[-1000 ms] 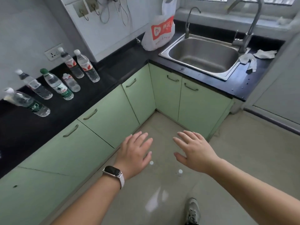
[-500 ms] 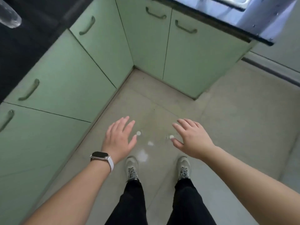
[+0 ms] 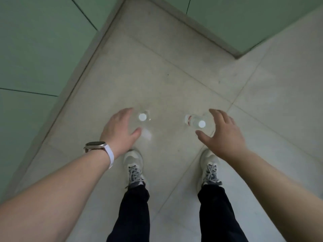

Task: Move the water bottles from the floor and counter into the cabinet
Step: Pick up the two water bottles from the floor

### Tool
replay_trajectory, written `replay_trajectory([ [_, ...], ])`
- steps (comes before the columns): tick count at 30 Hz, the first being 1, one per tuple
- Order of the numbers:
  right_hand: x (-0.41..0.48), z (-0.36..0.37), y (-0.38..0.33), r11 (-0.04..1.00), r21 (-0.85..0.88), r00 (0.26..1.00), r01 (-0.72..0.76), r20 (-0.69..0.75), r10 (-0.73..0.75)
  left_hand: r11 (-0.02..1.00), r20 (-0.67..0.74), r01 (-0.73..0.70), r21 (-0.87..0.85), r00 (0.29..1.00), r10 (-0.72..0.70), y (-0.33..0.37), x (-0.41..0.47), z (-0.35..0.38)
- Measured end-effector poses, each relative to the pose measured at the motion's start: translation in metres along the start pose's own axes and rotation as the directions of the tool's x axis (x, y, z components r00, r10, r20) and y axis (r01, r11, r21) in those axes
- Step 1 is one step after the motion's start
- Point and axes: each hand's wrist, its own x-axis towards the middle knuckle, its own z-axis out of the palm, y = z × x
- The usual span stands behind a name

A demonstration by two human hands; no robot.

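Note:
Two clear water bottles stand upright on the pale floor tiles, seen from straight above by their white caps. The left bottle sits in the curve of my left hand, whose fingers are spread around it without closing. The right bottle has a red label edge; my right hand cups it from the right, fingers apart. Whether either hand touches its bottle I cannot tell. The counter and its bottles are out of view.
Green cabinet doors run along the left, and more green doors stand at the back right, meeting in a corner. They are all closed. My two feet in grey sneakers stand just behind the bottles.
The view has tipped down from the counter and sink to the floor. Both hands have dropped lower and now curve around the two bottle caps.

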Motion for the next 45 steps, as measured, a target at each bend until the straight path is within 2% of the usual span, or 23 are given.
replay_trajectory([
  [5, 0.031, 0.067, 0.049, 0.993, 0.069, 0.994, -0.097, 0.054, 0.094, 0.981, -0.001, 0.156, -0.119, 0.988, -0.157, -0.031, 0.031, 0.076],
  [11, 0.061, 0.131, 0.085, 0.966, 0.205, 0.985, -0.156, 0.1, 0.138, 0.902, 0.009, 0.225, -0.369, 0.971, -0.239, -0.054, 0.063, 0.141],
  [15, 0.079, 0.162, 0.096, 0.94, 0.294, 0.985, -0.173, 0.081, 0.156, 0.866, -0.03, 0.212, -0.453, 0.967, -0.252, -0.062, 0.085, 0.174],
  [21, 0.099, 0.19, 0.104, 0.919, 0.365, 0.986, -0.151, -0.011, 0.167, 0.856, -0.184, 0.133, -0.499, 0.949, -0.255, -0.069, 0.108, 0.2],
  [25, 0.106, 0.198, 0.101, 0.909, 0.39, 0.982, -0.147, -0.056, 0.183, 0.886, -0.252, 0.085, -0.456, 0.942, -0.221, -0.065, 0.115, 0.198],
  [28, 0.11, 0.199, 0.095, 0.912, 0.383, 0.975, -0.148, -0.098, 0.199, 0.907, -0.247, 0.07, -0.415, 0.951, -0.186, -0.062, 0.119, 0.193],
  [34, 0.108, 0.18, 0.081, 0.891, 0.425, 0.978, -0.162, -0.055, 0.204, 0.905, -0.252, 0.071, -0.42, 0.949, -0.191, -0.044, 0.11, 0.175],
  [40, 0.073, 0.122, 0.057, 0.903, 0.414, 0.99, -0.115, -0.03, 0.14, 0.898, -0.196, 0.022, -0.439, 0.973, -0.119, -0.01, 0.072, 0.132],
  [45, 0.031, 0.043, 0.028, 0.914, 0.397, 0.995, -0.089, -0.009, 0.101, 0.903, -0.126, 0.027, -0.428, 0.988, -0.089, 0.03, 0.037, 0.057],
])
